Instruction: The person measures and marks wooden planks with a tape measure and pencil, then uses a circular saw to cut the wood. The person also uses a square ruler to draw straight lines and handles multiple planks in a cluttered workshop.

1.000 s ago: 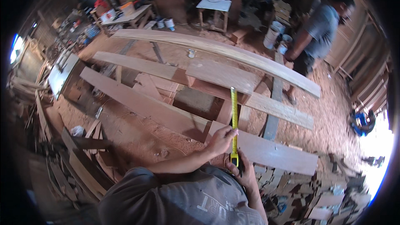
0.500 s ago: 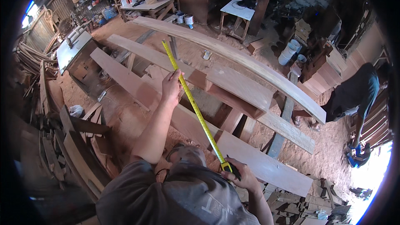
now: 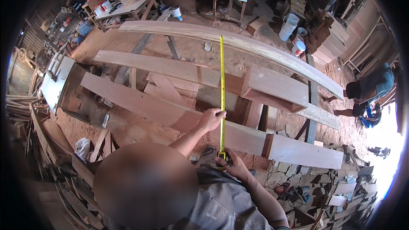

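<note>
A yellow tape measure (image 3: 222,76) stretches away from me over the planks. My right hand (image 3: 233,165) wraps round its black and yellow case close to my body. Farther out, my left hand (image 3: 211,120) pinches the blade over the near plank (image 3: 128,96). The blade crosses the middle plank (image 3: 166,65), and its tip overlaps the far plank (image 3: 187,29); whether it touches the wood I cannot tell. Right of the blade, an open-fronted wooden box (image 3: 279,86) rests on the middle plank.
Dark support beams (image 3: 312,93) run beneath the planks. Wood offcuts (image 3: 324,187) lie heaped at lower right. A person (image 3: 370,87) bends down at the right. White buckets (image 3: 289,27) and a cluttered table (image 3: 125,6) stand at the back. A white-topped cabinet (image 3: 59,79) is at left.
The view has turned, and the tape now points straight away from me instead of slanting left. Its tip has shifted right, onto the line of the far plank. Both hands keep their hold.
</note>
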The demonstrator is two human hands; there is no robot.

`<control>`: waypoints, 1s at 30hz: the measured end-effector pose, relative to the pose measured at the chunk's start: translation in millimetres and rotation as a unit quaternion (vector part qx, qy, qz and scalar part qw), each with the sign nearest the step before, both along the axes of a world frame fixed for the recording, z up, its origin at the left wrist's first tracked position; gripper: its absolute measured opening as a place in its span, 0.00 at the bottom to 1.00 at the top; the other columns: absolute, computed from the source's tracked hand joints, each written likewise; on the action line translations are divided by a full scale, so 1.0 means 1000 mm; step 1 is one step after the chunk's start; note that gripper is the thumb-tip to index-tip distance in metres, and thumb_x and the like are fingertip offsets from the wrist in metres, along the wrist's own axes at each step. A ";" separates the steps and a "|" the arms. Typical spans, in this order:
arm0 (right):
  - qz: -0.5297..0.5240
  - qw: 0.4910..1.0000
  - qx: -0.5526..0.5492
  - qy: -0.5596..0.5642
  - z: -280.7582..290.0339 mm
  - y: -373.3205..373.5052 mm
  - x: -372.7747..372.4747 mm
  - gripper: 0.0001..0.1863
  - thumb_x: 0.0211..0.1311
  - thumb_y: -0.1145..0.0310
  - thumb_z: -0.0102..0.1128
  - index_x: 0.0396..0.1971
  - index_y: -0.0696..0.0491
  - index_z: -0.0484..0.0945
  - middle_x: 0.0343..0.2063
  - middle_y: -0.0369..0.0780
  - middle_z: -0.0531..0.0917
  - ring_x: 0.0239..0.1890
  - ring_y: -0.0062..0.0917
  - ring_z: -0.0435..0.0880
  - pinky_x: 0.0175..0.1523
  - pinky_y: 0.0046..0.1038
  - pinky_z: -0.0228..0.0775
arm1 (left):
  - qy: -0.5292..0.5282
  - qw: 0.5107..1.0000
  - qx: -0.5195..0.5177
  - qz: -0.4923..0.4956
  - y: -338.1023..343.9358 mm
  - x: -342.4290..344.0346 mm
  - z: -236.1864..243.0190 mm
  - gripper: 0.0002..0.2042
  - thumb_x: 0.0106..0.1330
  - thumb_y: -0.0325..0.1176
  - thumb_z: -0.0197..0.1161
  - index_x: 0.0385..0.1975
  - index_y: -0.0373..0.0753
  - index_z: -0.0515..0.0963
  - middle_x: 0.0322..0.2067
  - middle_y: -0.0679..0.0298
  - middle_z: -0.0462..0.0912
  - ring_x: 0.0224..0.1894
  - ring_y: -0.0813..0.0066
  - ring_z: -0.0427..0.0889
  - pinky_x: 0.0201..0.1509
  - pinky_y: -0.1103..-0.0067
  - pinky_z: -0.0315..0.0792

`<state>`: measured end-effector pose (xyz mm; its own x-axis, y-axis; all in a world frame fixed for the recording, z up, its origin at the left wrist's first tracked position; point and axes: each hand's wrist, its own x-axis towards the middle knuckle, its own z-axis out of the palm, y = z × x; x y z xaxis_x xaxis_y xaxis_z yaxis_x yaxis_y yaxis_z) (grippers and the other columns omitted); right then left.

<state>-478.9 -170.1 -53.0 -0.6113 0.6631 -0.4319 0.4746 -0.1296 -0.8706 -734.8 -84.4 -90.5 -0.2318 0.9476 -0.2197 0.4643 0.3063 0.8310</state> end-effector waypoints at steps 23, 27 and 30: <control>-0.083 0.991 -0.101 -0.003 -0.025 -0.060 -0.047 0.35 0.76 0.51 0.73 0.69 0.60 0.72 0.49 0.42 0.86 0.51 0.25 0.87 0.56 0.29 0.82 | -0.032 0.984 -0.105 -0.141 0.060 -0.047 -0.046 0.23 0.77 0.56 0.67 0.44 0.37 0.88 0.31 0.60 0.86 0.34 0.70 0.81 0.42 0.68 0.75; -0.132 0.973 -0.186 0.014 -0.027 -0.057 -0.051 0.35 0.75 0.52 0.73 0.70 0.59 0.71 0.50 0.45 0.86 0.53 0.30 0.88 0.57 0.32 0.82 | -0.030 0.983 -0.110 -0.142 0.061 -0.043 -0.040 0.24 0.78 0.54 0.65 0.52 0.36 0.88 0.47 0.45 0.92 0.48 0.54 0.92 0.54 0.64 0.81; -0.139 0.973 -0.185 -0.006 -0.025 -0.056 -0.054 0.36 0.74 0.49 0.72 0.69 0.58 0.73 0.52 0.51 0.86 0.57 0.40 0.88 0.60 0.37 0.80 | -0.020 0.982 -0.116 -0.149 0.062 -0.044 -0.040 0.23 0.79 0.54 0.65 0.52 0.37 0.88 0.40 0.51 0.91 0.41 0.63 0.88 0.48 0.66 0.79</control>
